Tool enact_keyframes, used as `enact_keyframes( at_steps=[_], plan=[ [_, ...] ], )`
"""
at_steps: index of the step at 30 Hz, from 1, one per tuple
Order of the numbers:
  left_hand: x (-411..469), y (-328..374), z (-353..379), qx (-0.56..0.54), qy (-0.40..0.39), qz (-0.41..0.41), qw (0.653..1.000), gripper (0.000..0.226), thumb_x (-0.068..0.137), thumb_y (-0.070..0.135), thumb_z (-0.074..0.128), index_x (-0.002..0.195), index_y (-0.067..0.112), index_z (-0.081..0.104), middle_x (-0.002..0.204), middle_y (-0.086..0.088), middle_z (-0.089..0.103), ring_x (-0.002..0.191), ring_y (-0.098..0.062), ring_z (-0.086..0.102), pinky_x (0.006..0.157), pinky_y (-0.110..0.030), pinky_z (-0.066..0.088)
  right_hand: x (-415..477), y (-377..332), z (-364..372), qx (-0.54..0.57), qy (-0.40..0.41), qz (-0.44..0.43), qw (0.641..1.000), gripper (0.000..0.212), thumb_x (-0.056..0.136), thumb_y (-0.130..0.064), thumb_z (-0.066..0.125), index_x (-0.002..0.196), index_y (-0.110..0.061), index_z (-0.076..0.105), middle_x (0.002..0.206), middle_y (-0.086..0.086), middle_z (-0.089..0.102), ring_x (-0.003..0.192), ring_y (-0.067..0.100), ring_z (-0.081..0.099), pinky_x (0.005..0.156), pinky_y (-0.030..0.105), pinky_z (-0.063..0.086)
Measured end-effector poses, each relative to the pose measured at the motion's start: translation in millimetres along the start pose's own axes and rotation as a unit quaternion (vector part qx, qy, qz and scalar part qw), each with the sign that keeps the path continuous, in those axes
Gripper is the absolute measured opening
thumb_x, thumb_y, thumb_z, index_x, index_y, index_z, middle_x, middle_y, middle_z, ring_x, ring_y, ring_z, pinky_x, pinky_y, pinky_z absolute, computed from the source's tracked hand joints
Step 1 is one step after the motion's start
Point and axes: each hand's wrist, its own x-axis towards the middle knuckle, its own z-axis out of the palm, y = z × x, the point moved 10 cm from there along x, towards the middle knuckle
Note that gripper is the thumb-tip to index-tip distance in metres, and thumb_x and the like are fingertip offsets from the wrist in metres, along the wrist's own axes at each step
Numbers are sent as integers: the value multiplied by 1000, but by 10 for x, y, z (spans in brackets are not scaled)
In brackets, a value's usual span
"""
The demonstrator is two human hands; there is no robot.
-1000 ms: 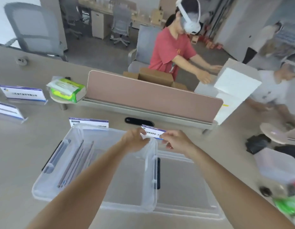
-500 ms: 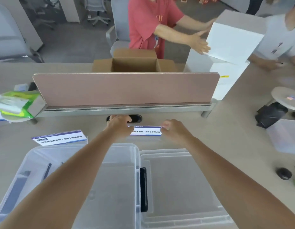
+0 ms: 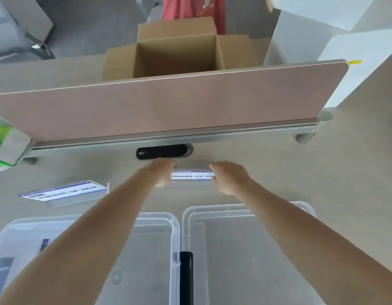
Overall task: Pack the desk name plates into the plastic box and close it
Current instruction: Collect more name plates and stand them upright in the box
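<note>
**Both hands on a name plate at the far side of the table**

The pale table (image 3: 278,172) runs out in front of you to a pinkish divider panel (image 3: 168,106) standing on a grey rail, with a black oval cable port (image 3: 163,151) just below the rail's middle. Beyond the panel sits an open cardboard carton (image 3: 177,51), and behind it a person in a red top, seen only in part.

Your two arms reach forward over the clear plastic box (image 3: 146,249), which sits at the near edge, left of centre. Its clear lid (image 3: 245,249) lies flat just to the right, with a black latch (image 3: 186,278) between the two. Dark strips show through the box's left end; what they are cannot be told.

Your left hand (image 3: 162,172) and right hand (image 3: 229,178) each close on one end of a desk name plate (image 3: 191,175), a white strip with a blue top band and dark print, close beneath the cable port. Your fingers curl around its ends, thumbs toward you.

A second name plate (image 3: 63,191) lies on the table to the left, apart from your hands and just beyond the box. A green and white packet (image 3: 3,148) sits at the far left edge.
</note>
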Motion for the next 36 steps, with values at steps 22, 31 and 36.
enact_keyframes(
  at_steps=[22,31,36],
  plan=[
    [-1473,-541,-801,70,186,54,979,53,87,13,46,134,36,53,132,-1,59,117,-29,57,92,-40,52,-1037,-1103,-1235,-134,170,3,976,16,99,-22,46,110,-19,57,104,5,68,93,32,66,64,32,36],
    [-2697,-942,-730,-173,68,183,966,90,66,43,82,145,32,39,143,11,47,125,-17,51,102,-32,43,-1852,-2214,-1736,-280,256,-64,923,30,88,-3,53,110,-22,60,104,-2,66,98,28,65,64,33,47],
    [-2982,-1098,-545,-263,22,208,942,127,58,49,88,154,40,5,151,13,27,143,-14,26,108,-31,29,-2149,-2704,-1874,-325,283,-139,892,34,79,-1,62,103,-25,66,95,-5,69,87,25,67,65,31,49]
  ],
)
